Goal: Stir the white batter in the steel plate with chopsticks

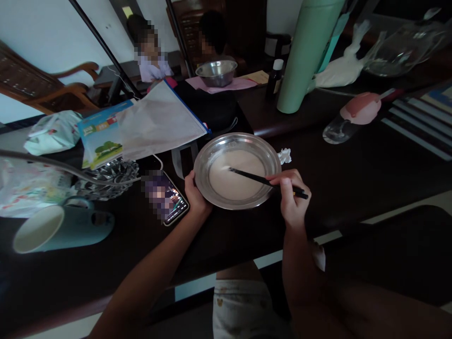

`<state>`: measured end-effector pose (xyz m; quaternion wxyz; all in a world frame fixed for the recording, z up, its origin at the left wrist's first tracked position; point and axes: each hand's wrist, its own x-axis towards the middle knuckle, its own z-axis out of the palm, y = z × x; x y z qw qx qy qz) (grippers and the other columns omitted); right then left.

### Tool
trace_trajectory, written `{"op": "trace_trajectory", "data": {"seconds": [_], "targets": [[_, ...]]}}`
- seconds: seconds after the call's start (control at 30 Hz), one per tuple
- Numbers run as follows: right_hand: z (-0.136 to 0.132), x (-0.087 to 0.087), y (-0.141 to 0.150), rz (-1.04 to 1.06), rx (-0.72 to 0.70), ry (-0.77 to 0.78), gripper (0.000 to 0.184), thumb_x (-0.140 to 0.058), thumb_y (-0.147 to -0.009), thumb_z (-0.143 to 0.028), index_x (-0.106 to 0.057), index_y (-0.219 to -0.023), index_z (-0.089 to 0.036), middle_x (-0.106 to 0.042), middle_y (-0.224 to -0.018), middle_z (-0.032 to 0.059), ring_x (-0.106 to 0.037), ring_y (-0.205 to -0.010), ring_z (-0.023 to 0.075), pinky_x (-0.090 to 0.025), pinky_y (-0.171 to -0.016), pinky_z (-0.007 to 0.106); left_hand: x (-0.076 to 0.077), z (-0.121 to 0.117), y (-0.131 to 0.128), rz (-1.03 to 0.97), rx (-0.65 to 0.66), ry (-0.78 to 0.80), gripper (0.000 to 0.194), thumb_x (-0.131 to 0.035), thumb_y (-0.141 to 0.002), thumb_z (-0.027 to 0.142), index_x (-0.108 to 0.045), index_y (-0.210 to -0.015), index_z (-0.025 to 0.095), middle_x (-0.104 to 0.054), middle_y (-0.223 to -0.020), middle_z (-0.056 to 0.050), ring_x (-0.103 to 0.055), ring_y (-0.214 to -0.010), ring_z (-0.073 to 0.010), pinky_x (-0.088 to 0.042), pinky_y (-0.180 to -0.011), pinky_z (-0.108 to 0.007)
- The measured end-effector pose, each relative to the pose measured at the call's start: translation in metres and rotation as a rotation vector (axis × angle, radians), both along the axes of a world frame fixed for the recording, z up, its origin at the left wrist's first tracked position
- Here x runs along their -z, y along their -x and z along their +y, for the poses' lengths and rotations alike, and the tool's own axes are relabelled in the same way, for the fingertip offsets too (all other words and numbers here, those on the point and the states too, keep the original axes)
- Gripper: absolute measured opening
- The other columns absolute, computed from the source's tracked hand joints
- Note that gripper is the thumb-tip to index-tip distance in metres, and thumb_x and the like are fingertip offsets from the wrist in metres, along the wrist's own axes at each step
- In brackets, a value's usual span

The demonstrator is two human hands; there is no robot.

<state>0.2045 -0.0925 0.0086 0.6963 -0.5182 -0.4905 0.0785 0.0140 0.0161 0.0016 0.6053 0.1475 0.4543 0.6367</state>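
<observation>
Bowl [202, 165]: one wide, round metal one, holding a pool of pale liquid [233, 186]. Around it are one flask [304, 52], one mug [84, 228], one zip pouch [158, 122], one small bowl [219, 81], one phone [173, 209] and one dark bottle [274, 82] with a white cap. Two hands are at the bowl. The chopsticks [250, 176] overlap too closely to count.

The bowl lies between the hands. The left hand [197, 194] is closed on its left edge, thumb at the rim; its other fingers are mostly hidden. The right hand [294, 195] reaches over the right rim, fingers pinched together around the chopsticks, whose tips meet the liquid left of centre.

The bowl sits on a dark, smooth desk [335, 188]. The flask stands beyond it to the right, near the dark bottle; the mug is at far left, and the phone lies screen up just beside the left hand. Past the bowl, the small bowl rests on pink paper [245, 84]. The room is dim, with a pale wall [35, 42], carved wooden chairs [67, 92] and two people [153, 68] in the background.
</observation>
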Motion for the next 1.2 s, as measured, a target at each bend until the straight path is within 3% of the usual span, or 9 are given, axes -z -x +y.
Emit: {"op": "trace_trajectory", "data": {"seconds": [0.13,0.3,0.47,0.63,0.83,0.97,1.1,1.2], "targets": [[-0.0004,-0.0009,0.0008,0.077,0.138,-0.063,0.051,-0.055,-0.112,-0.046,-0.070,-0.068,-0.026,-0.072,-0.068,0.0018,-0.069,-0.069,0.0208,-0.053,-0.069,0.040,0.0056,0.0009,0.0018,0.021,0.024,-0.020,0.026,-0.074,-0.079,0.049,-0.072,-0.074,0.024,-0.074,-0.075,0.000,-0.071,-0.077,-0.0225,-0.056,-0.079,-0.033],[-0.0005,-0.0002,0.0006,-0.004,0.019,0.012,0.042,-0.059,-0.110,-0.043,-0.075,-0.075,-0.027,-0.078,-0.076,0.0014,-0.073,-0.079,0.0215,-0.057,-0.076,0.041,0.0057,0.0010,0.0016,0.018,0.018,-0.012,0.024,-0.073,-0.078,0.048,-0.070,-0.073,0.025,-0.074,-0.073,0.000,-0.071,-0.076,-0.0219,-0.057,-0.078,-0.032],[-0.0005,-0.0001,0.0005,0.069,0.132,-0.036,0.050,-0.055,-0.112,-0.047,-0.070,-0.070,-0.026,-0.074,-0.071,0.0018,-0.072,-0.072,0.0200,-0.054,-0.070,0.039,0.0042,0.0006,0.0013,0.011,0.030,-0.005,0.025,-0.071,-0.080,0.048,-0.072,-0.073,0.024,-0.075,-0.076,-0.001,-0.072,-0.078,-0.0226,-0.057,-0.078,-0.033],[-0.0003,-0.0006,0.0014,-0.007,0.030,0.015,0.042,-0.059,-0.111,-0.045,-0.074,-0.076,-0.027,-0.078,-0.076,0.0014,-0.074,-0.079,0.0211,-0.057,-0.074,0.040,0.0022,0.0003,0.0011,0.008,0.005,-0.004,0.021,-0.072,-0.081,0.044,-0.072,-0.072,0.024,-0.075,-0.073,0.000,-0.071,-0.077,-0.0218,-0.057,-0.076,-0.031],[0.0001,0.0010,0.0003,0.087,0.080,-0.076,0.049,-0.056,-0.113,-0.045,-0.071,-0.070,-0.026,-0.074,-0.069,0.0005,-0.071,-0.070,0.0195,-0.054,-0.067,0.038,0.0044,0.0011,0.0009,0.013,0.007,-0.020,0.023,-0.073,-0.079,0.046,-0.071,-0.072,0.025,-0.074,-0.074,0.001,-0.069,-0.075,-0.0214,-0.057,-0.078,-0.032],[0.0006,0.0003,-0.0001,-0.015,0.023,0.002,0.041,-0.061,-0.111,-0.044,-0.075,-0.076,-0.027,-0.079,-0.077,0.0013,-0.074,-0.079,0.0210,-0.057,-0.075,0.040,0.0065,0.0013,0.0019,0.012,0.018,-0.030,0.023,-0.073,-0.078,0.047,-0.071,-0.073,0.024,-0.074,-0.075,0.000,-0.069,-0.074,-0.0209,-0.056,-0.078,-0.033],[0.0010,0.0001,-0.0004,0.040,0.129,-0.033,0.047,-0.058,-0.112,-0.046,-0.073,-0.072,-0.026,-0.076,-0.073,0.0014,-0.073,-0.075,0.0207,-0.055,-0.071,0.039,0.0051,0.0002,0.0017,0.022,0.022,-0.042,0.023,-0.073,-0.079,0.047,-0.071,-0.074,0.024,-0.074,-0.075,0.001,-0.069,-0.073,-0.0205,-0.056,-0.077,-0.032],[0.0011,0.0006,-0.0004,0.066,0.067,-0.069,0.050,-0.056,-0.112,-0.047,-0.071,-0.069,-0.026,-0.074,-0.069,0.0007,-0.072,-0.069,0.0196,-0.054,-0.067,0.038,0.0039,-0.0002,0.0014,0.016,0.005,-0.037,0.022,-0.074,-0.077,0.044,-0.070,-0.072,0.023,-0.074,-0.073,0.001,-0.068,-0.069,-0.0184,-0.055,-0.073,-0.030]]}}
